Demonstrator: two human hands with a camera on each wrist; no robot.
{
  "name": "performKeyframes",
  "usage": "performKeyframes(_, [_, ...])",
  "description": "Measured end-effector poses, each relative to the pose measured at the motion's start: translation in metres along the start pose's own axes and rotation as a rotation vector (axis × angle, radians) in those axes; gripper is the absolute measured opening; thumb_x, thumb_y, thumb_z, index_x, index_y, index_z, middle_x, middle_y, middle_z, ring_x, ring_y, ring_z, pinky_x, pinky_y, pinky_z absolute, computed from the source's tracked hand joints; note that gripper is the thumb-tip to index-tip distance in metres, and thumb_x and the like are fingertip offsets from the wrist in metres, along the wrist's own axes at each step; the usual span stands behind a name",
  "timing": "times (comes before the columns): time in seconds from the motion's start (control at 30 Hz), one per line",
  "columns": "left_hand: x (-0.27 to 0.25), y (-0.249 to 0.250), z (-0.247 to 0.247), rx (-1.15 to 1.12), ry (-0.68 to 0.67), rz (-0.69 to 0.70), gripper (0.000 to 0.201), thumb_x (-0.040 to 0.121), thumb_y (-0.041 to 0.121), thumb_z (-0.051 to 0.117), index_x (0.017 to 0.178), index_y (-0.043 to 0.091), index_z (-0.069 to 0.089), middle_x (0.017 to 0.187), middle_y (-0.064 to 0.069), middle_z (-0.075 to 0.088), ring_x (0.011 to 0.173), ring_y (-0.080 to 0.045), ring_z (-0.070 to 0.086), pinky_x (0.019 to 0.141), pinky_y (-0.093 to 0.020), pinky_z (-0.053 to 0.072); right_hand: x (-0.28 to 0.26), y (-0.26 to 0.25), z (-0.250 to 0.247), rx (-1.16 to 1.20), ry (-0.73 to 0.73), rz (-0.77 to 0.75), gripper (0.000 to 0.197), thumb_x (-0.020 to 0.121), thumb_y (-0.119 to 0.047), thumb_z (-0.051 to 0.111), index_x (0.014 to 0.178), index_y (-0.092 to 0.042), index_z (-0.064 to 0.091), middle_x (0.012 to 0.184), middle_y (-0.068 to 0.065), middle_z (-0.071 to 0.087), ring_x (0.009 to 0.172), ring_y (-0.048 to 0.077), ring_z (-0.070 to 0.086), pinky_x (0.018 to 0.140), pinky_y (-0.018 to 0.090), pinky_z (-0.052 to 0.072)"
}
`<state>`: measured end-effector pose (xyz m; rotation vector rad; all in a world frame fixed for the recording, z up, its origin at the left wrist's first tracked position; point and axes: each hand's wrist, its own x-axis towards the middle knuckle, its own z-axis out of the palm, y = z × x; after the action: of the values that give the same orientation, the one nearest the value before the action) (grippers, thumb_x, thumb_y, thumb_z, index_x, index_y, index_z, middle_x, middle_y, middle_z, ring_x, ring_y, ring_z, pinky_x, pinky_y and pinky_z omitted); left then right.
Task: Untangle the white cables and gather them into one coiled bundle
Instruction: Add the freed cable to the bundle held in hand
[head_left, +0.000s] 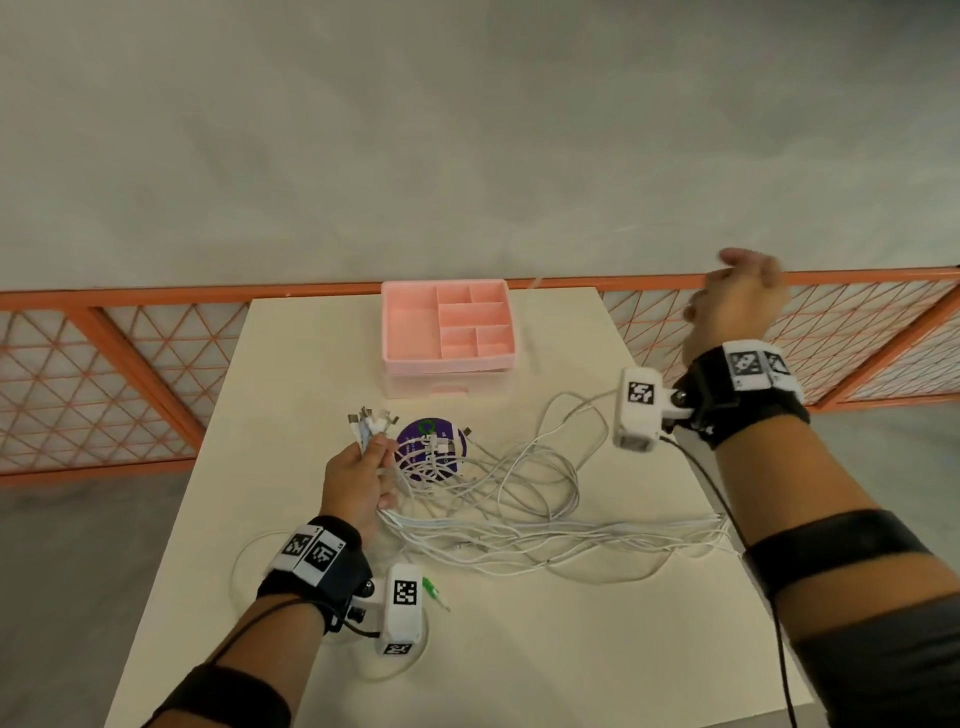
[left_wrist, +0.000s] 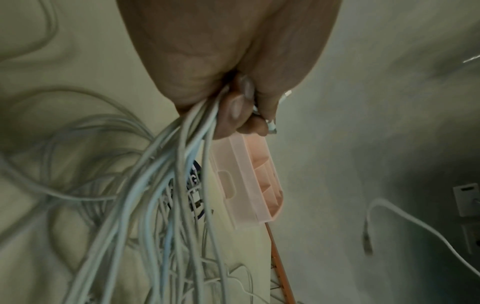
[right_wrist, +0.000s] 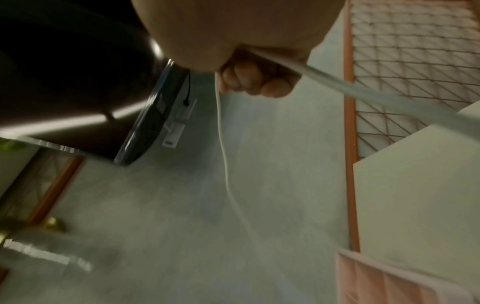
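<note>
Several white cables (head_left: 524, 499) lie tangled across the middle of the white table (head_left: 291, 364). My left hand (head_left: 358, 483) grips a bunch of them just below their plug ends (head_left: 371, 418), which stick up above the fist. In the left wrist view the cable strands (left_wrist: 166, 185) fan down from the curled fingers (left_wrist: 233, 111). My right hand (head_left: 737, 306) is raised high past the table's right edge, blurred. The right wrist view shows its fingers (right_wrist: 254, 80) curled round a single white cable (right_wrist: 363, 92), whose thin end (right_wrist: 223, 144) hangs down.
A pink compartment tray (head_left: 405, 332) stands on a drawer box at the table's far edge. A purple round disc (head_left: 415, 434) lies under the cables beside my left hand. A small green item (head_left: 432, 586) sits near my left wrist. An orange mesh fence (head_left: 130, 364) runs behind the table.
</note>
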<state>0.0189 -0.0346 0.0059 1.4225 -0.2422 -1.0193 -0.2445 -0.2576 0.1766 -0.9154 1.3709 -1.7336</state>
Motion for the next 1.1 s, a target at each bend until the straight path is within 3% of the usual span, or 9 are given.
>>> performKeyframes(0.13, [-0.004, 0.010, 0.000, -0.143, -0.041, -0.065, 0.032, 0.105, 0.029, 0.046, 0.081, 0.010, 0.056, 0.052, 0.005, 0.035, 0.036, -0.005, 0.027, 0.034, -0.015, 0.022, 0.046, -0.009, -0.033, 0.149, 0.289, 0.027, 0.022, 0.097, -0.026, 0.033, 0.105, -0.025, 0.054, 0.110, 0.006, 0.064, 0.094, 0.021, 0.066, 0.082, 0.037, 0.057])
performKeyframes(0.23, [-0.009, 0.019, 0.009, -0.224, -0.088, -0.063, 0.033, 0.106, 0.030, 0.043, 0.080, 0.013, 0.052, 0.048, 0.008, 0.035, 0.036, -0.005, 0.027, 0.034, -0.014, 0.022, 0.061, 0.011, -0.053, -0.242, 0.085, 0.173, 0.046, 0.099, -0.028, 0.046, 0.139, -0.005, 0.042, 0.129, 0.012, 0.056, 0.113, 0.027, 0.058, 0.095, 0.033, 0.050])
performKeyframes(0.33, [-0.015, 0.031, 0.023, -0.280, -0.161, -0.033, 0.033, 0.106, 0.030, 0.041, 0.079, 0.014, 0.051, 0.050, 0.009, 0.034, 0.037, -0.004, 0.026, 0.033, -0.015, 0.023, 0.043, 0.036, -0.066, -0.630, 0.085, 0.361, 0.057, 0.084, -0.001, 0.068, 0.134, 0.001, 0.041, 0.117, 0.023, 0.057, 0.107, 0.040, 0.057, 0.092, 0.047, 0.050])
performKeyframes(0.47, [-0.021, 0.049, 0.041, -0.325, -0.239, 0.010, 0.033, 0.107, 0.030, 0.040, 0.080, 0.014, 0.051, 0.052, 0.007, 0.032, 0.039, -0.005, 0.024, 0.034, -0.017, 0.022, -0.012, 0.064, -0.063, -0.575, -0.158, 0.435, 0.049, 0.089, -0.026, 0.060, 0.131, -0.003, 0.048, 0.107, 0.014, 0.061, 0.097, 0.034, 0.059, 0.085, 0.046, 0.050])
performKeyframes(0.6, [-0.026, 0.060, 0.059, -0.343, -0.279, 0.036, 0.033, 0.107, 0.030, 0.039, 0.080, 0.014, 0.051, 0.053, 0.007, 0.032, 0.039, -0.005, 0.024, 0.035, -0.017, 0.022, -0.078, 0.071, -0.020, -0.338, -0.327, 0.274, 0.068, 0.089, -0.047, 0.063, 0.144, -0.013, 0.042, 0.145, 0.008, 0.049, 0.131, 0.029, 0.048, 0.109, 0.049, 0.040])
performKeyframes(0.67, [-0.027, 0.064, 0.067, -0.345, -0.274, 0.056, 0.033, 0.107, 0.030, 0.039, 0.081, 0.014, 0.050, 0.053, 0.007, 0.031, 0.040, -0.005, 0.023, 0.036, -0.018, 0.021, -0.115, 0.069, -0.004, -0.258, -0.664, 0.186, 0.061, 0.083, -0.058, 0.062, 0.133, -0.022, 0.053, 0.129, 0.002, 0.062, 0.117, 0.022, 0.060, 0.101, 0.043, 0.047])
performKeyframes(0.8, [-0.022, 0.077, 0.067, -0.387, -0.243, 0.114, 0.031, 0.106, 0.032, 0.041, 0.082, 0.015, 0.051, 0.054, 0.007, 0.031, 0.041, -0.006, 0.024, 0.037, -0.019, 0.021, -0.180, 0.085, 0.012, -0.497, -1.464, 0.064, 0.025, 0.087, -0.040, 0.069, 0.101, -0.020, 0.064, 0.087, 0.006, 0.069, 0.078, 0.018, 0.065, 0.077, 0.034, 0.054])
performKeyframes(0.97, [-0.005, 0.095, 0.035, -0.460, -0.180, 0.163, 0.035, 0.107, 0.034, 0.038, 0.078, 0.018, 0.050, 0.052, 0.009, 0.031, 0.039, -0.006, 0.023, 0.036, -0.019, 0.022, -0.176, 0.114, 0.003, -0.830, -1.407, -0.186, 0.025, 0.094, -0.039, 0.061, 0.076, -0.022, 0.058, 0.073, 0.004, 0.061, 0.065, 0.015, 0.054, 0.059, 0.027, 0.038])
performKeyframes(1.1, [0.010, 0.099, 0.007, -0.554, -0.093, 0.144, 0.036, 0.106, 0.037, 0.037, 0.077, 0.020, 0.049, 0.050, 0.010, 0.032, 0.039, -0.005, 0.023, 0.036, -0.019, 0.022, -0.135, 0.150, -0.029, -1.190, -1.281, -0.149, 0.028, 0.092, -0.046, 0.057, 0.086, -0.021, 0.068, 0.079, 0.002, 0.065, 0.075, 0.018, 0.061, 0.069, 0.028, 0.044])
